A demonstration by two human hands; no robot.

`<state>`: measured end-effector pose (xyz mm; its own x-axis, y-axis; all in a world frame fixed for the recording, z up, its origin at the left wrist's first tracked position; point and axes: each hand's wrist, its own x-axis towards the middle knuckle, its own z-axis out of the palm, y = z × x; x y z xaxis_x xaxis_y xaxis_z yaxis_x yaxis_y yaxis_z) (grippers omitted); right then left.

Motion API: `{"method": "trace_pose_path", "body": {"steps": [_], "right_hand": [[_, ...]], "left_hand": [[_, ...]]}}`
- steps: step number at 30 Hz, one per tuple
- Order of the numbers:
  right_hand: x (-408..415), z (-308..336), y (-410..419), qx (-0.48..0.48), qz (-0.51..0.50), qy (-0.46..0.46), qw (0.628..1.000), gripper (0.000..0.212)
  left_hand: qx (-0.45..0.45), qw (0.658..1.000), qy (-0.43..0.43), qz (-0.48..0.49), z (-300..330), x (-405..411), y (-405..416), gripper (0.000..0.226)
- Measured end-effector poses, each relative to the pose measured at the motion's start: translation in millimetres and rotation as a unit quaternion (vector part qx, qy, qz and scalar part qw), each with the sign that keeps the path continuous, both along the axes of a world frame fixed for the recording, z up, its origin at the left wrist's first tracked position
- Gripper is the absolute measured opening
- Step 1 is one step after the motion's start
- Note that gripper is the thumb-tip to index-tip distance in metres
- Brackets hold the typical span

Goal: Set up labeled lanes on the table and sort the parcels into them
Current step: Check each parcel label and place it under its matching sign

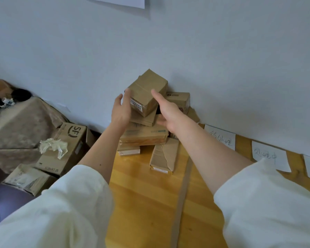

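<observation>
Both arms reached up from the bottom of the frame toward the middle. The left hand [121, 111] pressed flat, with straight fingers, on the left side of the small box [147, 93]. The right hand [168, 114] touched its right side with fingers out straight. The small box sat tilted on top of the pile of parcels [145, 135] against the wall, on the wooden table [147, 194]. Paper labels [220, 136] lay on the table at the right.
</observation>
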<state>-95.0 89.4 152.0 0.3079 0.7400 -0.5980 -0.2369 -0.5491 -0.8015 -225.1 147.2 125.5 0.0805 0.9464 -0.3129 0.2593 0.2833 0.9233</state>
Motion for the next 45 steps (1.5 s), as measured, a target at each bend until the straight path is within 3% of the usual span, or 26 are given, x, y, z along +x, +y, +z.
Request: {"method": "trace_pose_path", "body": {"steps": [3, 8, 17, 27, 30, 36, 40, 45], "right_hand": [[-4, -4, 10, -0.008, -0.005, 0.011, 1.000, 0.088], [-9, -8, 11, -0.030, 0.013, 0.015, 0.999, 0.090], [-9, -2, -26, 0.020, 0.012, 0.010, 1.000, 0.058], [-13, -29, -160, 0.034, 0.028, 0.059, 0.997, 0.091], [-20, -51, -198, 0.003, 0.037, 0.057, 0.998, 0.094], [-43, -90, -240, -0.057, 0.087, 0.071, 0.992, 0.094], [-59, -110, -248, -0.086, 0.117, 0.071, 0.987, 0.091], [-70, -121, -245, -0.086, 0.141, 0.067, 0.984, 0.088]], "left_hand": [[-0.040, 0.999, 0.002, -0.025, -1, 3, 6, 0.079], [-0.025, 0.999, -0.005, -0.034, 0, 7, 3, 0.072], [0.045, 0.998, -0.034, 0.005, 14, 3, -38, 0.063], [0.008, 0.996, -0.080, -0.042, -13, -34, -174, 0.059], [-0.022, 0.997, -0.073, -0.013, -27, -46, -212, 0.045], [-0.135, 0.986, -0.023, 0.091, -64, -68, -252, 0.070], [-0.177, 0.979, -0.007, 0.105, -72, -76, -265, 0.058], [-0.214, 0.967, 0.006, 0.139, -85, -88, -266, 0.072]]}}
